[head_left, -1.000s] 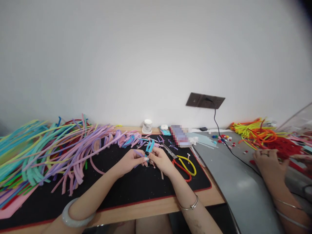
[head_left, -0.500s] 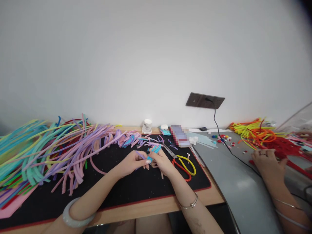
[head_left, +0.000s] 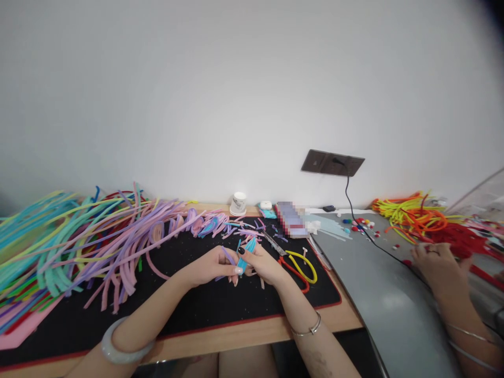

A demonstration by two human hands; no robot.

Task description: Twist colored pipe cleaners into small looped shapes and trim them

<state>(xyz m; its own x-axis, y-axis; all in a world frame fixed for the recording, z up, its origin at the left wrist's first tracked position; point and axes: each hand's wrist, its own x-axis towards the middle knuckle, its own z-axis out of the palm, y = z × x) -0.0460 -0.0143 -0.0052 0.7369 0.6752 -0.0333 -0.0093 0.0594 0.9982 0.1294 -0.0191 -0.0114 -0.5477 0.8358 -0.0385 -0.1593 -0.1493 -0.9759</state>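
Observation:
My left hand (head_left: 214, 266) and my right hand (head_left: 266, 264) meet over the black mat (head_left: 189, 310). Between them is a bent bundle of blue pipe cleaners (head_left: 249, 247), pinched by the right fingers while the left thumb presses its lower end. A purple pipe cleaner (head_left: 227, 255) pokes up through the left fingers. The underside of the bundle is hidden by my hands. Just right of my right hand lie scissors (head_left: 301, 266) with one yellow and one red handle. Short purple and pink cut pieces (head_left: 252, 232) are scattered behind my hands.
Long pastel pipe cleaners (head_left: 129, 231) heap up on the left, with coiled ones (head_left: 210, 224) beside them. A paper cup (head_left: 238, 202) and a blurred phone-like item (head_left: 291, 219) stand by the wall. At right, another person's hand (head_left: 443, 268) touches red material; a black cable (head_left: 372, 242) crosses the grey table.
My right fingers have shifted on the blue bundle; a dark-nailed finger now shows across it. The bundle's loops look narrower and more upright. The other person's hand moved slightly right.

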